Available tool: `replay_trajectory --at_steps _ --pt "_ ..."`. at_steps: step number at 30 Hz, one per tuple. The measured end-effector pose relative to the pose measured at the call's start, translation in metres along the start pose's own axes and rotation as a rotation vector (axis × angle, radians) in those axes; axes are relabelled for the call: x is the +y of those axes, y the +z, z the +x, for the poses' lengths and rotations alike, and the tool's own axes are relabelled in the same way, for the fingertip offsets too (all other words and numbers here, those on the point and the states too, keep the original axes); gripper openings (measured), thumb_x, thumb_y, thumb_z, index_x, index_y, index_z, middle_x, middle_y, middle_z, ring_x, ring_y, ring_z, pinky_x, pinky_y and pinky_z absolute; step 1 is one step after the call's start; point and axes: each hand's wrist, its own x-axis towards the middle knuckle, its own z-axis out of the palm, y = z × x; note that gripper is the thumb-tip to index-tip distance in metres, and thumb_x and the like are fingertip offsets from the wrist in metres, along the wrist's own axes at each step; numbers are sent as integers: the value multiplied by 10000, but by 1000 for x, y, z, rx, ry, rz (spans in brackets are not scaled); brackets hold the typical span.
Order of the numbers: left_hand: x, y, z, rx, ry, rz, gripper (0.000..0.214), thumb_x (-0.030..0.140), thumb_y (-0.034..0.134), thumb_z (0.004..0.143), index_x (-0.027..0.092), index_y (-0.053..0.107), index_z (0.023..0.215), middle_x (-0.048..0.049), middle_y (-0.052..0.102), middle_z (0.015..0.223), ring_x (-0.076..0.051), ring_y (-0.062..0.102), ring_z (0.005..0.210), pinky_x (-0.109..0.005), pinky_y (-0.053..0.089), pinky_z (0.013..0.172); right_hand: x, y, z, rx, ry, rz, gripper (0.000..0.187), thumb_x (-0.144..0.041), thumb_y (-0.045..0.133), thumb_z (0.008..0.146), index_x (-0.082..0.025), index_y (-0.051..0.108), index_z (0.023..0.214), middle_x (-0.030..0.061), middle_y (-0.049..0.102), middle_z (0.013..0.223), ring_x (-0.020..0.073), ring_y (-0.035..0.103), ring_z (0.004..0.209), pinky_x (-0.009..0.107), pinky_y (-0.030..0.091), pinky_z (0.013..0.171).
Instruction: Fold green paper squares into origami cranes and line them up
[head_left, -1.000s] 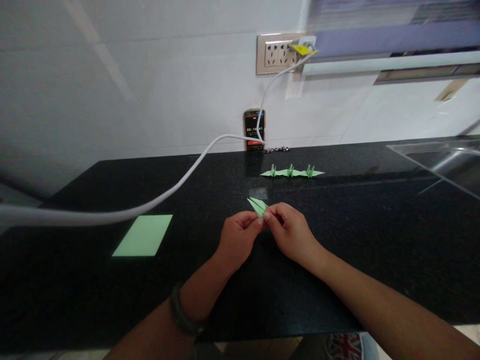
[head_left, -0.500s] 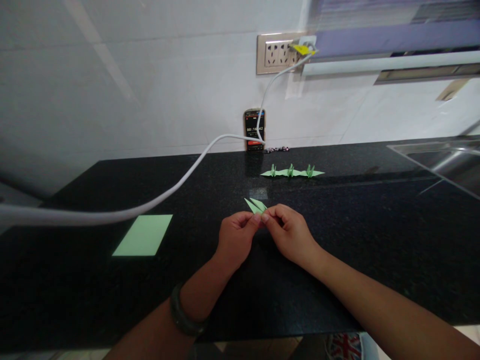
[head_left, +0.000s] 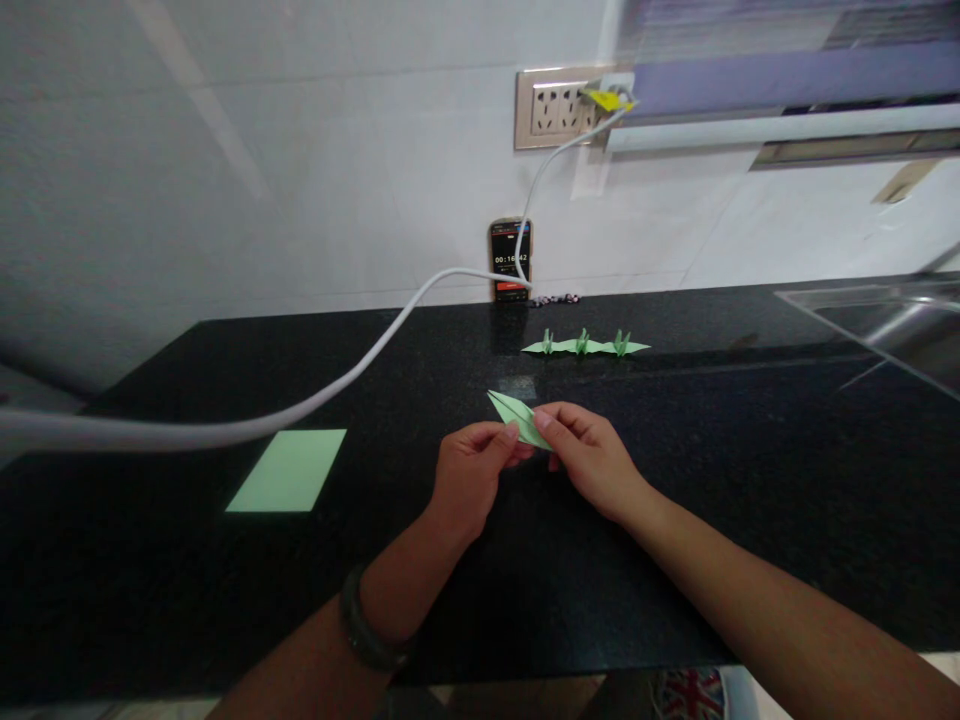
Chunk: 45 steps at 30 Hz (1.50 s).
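Observation:
A small light-green folded paper (head_left: 511,407), a narrow kite shape with a slit down its middle, is held above the black counter. My left hand (head_left: 472,468) pinches its lower left edge between thumb and fingers. From the other side my right hand (head_left: 589,455) grips it, thumb lying on top near the right end. Behind my hands three folded paper cranes (head_left: 583,344) stand in a row with wings touching. Off to the left lies a stack or sheet of flat green paper (head_left: 289,472); its thickness is hard to make out.
A phone (head_left: 510,262) showing a timer leans on the wall, with a beaded strand (head_left: 556,299) beside it. Its white cable (head_left: 360,368) runs across the left foreground and up to a wall socket (head_left: 559,108). A metal sink (head_left: 900,315) is set into the counter (head_left: 675,590) at right.
The two separated points of the folded paper have come together into one tip. My right thumb has moved onto the paper's top face, and more of the paper shows.

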Motion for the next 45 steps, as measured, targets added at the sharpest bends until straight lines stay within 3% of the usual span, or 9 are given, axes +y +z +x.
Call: replay_trajectory --at_steps 2,10,22,25,31,34,38,45 --pt "0 0 0 3 31 33 213 339 592 703 134 648 719 -35 647 643 -131 589 619 -258 455 632 -1 1 0 -54 21 28 232 -374 497 777 -153 566 761 11 553 669 93 458 534 209 378 463" --pt "-4 -3 2 -28 93 151 222 350 561 725 139 625 741 -22 620 647 -136 576 628 -267 451 636 -1 1 -1 -28 25 20 176 -323 555 742 -157 561 686 -6 543 609 83 437 502 209 366 459" --pt "-3 -8 4 -50 260 549 222 327 428 805 163 553 722 9 537 635 -117 490 604 -238 393 579 -1 7 -4 -42 24 -14 173 -303 592 705 -161 537 622 -30 494 555 83 434 502 212 345 473" --pt "-2 -9 6 -87 226 462 225 341 445 797 161 565 736 -1 558 666 -122 508 631 -250 416 612 -1 6 -3 -44 74 46 182 -304 607 690 -158 533 611 -34 489 539 74 416 473 206 327 444" --pt "1 -4 5 -128 31 105 277 390 495 760 130 588 737 -21 578 679 -127 551 658 -270 462 652 2 4 0 10 168 298 197 -335 621 681 -155 553 634 -30 514 548 64 408 447 189 320 397" --pt "-1 -3 5 -150 46 151 225 357 553 727 136 589 747 -5 570 652 -110 533 622 -244 441 629 2 4 -1 -18 181 399 185 -312 638 670 -152 555 630 -27 522 563 63 427 464 180 335 402" --pt "-3 -8 7 -139 124 280 229 364 507 758 146 572 733 -4 562 655 -111 517 618 -234 421 603 -1 2 -1 -104 183 463 157 -311 608 704 -157 584 723 -10 546 640 76 468 523 180 357 419" --pt "0 -10 5 -189 185 488 209 348 504 754 162 599 764 -12 589 680 -120 514 616 -225 403 569 4 -6 5 -85 125 339 180 -326 602 718 -148 589 693 -37 503 541 48 405 426 169 327 378"
